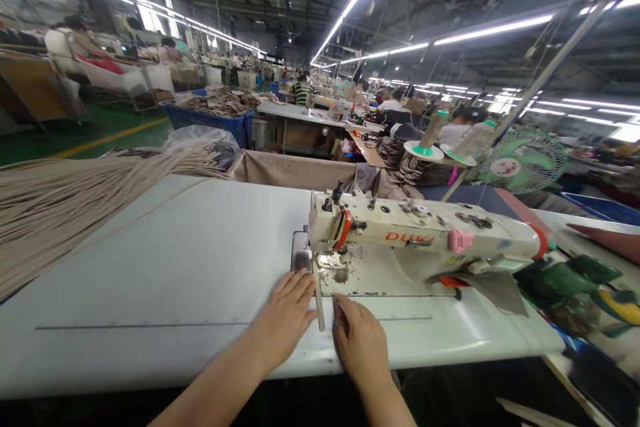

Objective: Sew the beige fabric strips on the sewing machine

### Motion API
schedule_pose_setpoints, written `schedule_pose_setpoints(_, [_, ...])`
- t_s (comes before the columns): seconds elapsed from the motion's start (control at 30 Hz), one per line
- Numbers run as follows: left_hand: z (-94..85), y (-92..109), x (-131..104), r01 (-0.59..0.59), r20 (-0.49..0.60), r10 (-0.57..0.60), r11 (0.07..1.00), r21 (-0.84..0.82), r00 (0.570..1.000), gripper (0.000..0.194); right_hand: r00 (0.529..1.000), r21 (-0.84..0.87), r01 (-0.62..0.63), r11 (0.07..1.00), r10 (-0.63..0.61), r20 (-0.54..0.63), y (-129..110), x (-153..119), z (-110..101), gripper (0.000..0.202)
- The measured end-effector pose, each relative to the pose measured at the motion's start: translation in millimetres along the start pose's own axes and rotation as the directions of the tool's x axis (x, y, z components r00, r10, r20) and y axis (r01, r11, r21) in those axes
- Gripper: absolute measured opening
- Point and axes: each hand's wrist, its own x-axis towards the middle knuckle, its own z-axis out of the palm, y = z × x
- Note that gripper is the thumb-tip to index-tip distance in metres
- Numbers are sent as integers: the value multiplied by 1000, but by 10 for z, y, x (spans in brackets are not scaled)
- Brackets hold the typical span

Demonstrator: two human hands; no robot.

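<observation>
Fabric strip [319,301], narrow and beige, lies just right of the left hand's grip, its near end on the desk [165,260] and its far end reaching the needle area of the sewing machine [425,230]. The left hand [291,312] lies palm down, fingers extended and close together, fingertips at the metal plate [301,260], thumb out against the strip; its grip is unclosed, pressing rather than pinching. The right hand [363,340] is just right of the strip's near end, apart from it, fingers curled and thumb bent toward them; whether this grip has hold of anything, I cannot tell. Beyond both grips stands the machine head, with a pink clip [461,240] on its arm. Well left of the left grip lies a heap of long beige strips [85,203]; far to the right, beyond the machine, is a green fan [520,161].
</observation>
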Motion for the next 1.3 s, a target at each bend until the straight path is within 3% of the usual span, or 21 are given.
schedule_pose_setpoints(0.23, [9, 5, -7, 27, -17, -28, 998, -54, 999, 51, 998, 20, 7, 1000, -8, 55, 30, -24, -11, 42])
schedule_pose_setpoints(0.47, [17, -3, -13, 41, -24, -43, 995, -95, 999, 52, 999, 31, 22, 999, -23, 26, 24, -27, -2, 33])
schedule_pose_setpoints(0.9, [113, -139, 162, 106, 52, -101, 990, -94, 994, 53, 998, 14, 46, 999, -47, 38, 19, -35, -17, 34])
schedule_pose_setpoints(1.13, [12, -144, 294, 153, 128, -144, 986, -65, 981, 52, 998, 18, 43, 999, -44, 52, 21, -40, -3, 30])
schedule_pose_setpoints(1.3, [-82, -124, 345, 177, 186, -160, 981, -80, 969, 50, 998, 29, 69, 997, -69, -5, 34, -37, 22, 24])
